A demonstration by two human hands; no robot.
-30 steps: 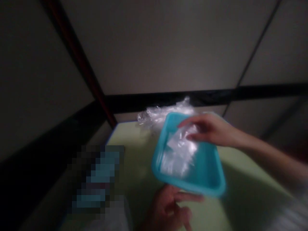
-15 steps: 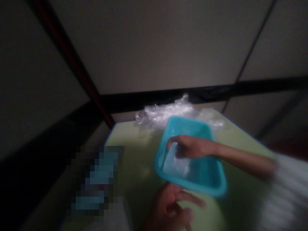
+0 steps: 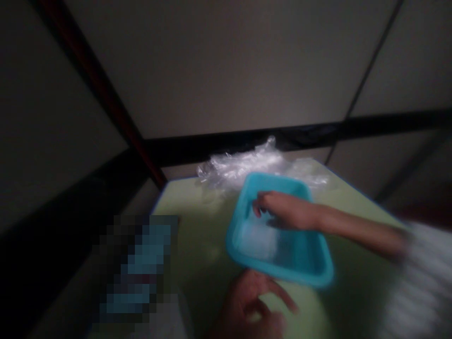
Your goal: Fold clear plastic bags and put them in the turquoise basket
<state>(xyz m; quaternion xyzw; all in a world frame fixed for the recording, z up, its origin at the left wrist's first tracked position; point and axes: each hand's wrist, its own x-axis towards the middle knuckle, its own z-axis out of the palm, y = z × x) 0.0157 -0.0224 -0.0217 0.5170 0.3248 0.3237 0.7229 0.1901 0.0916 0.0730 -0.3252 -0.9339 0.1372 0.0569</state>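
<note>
A turquoise plastic tub (image 3: 316,273) stands on a yellow-green table. Inside it, toward the left, lies a flat whitish, see-through item (image 3: 259,239), blurred. My right hand (image 3: 286,209) reaches into the tub from the right, over that item, fingers curled and apart with nothing visible between them. In front of the tub's near rim is my left hand (image 3: 252,301), its fingers spread and bent, holding nothing.
Crumpled clear plastic (image 3: 243,167) lies behind the tub at the table's (image 3: 180,197) far edge. A pixelated bluish object (image 3: 148,254) is at the left, with a whitish blurred shape (image 3: 173,315) below it. A panelled wall rises behind.
My right hand has lifted off the whitish item and its fingers have loosened; the item now lies flatter in the tub. My left hand's fingers have shifted slightly.
</note>
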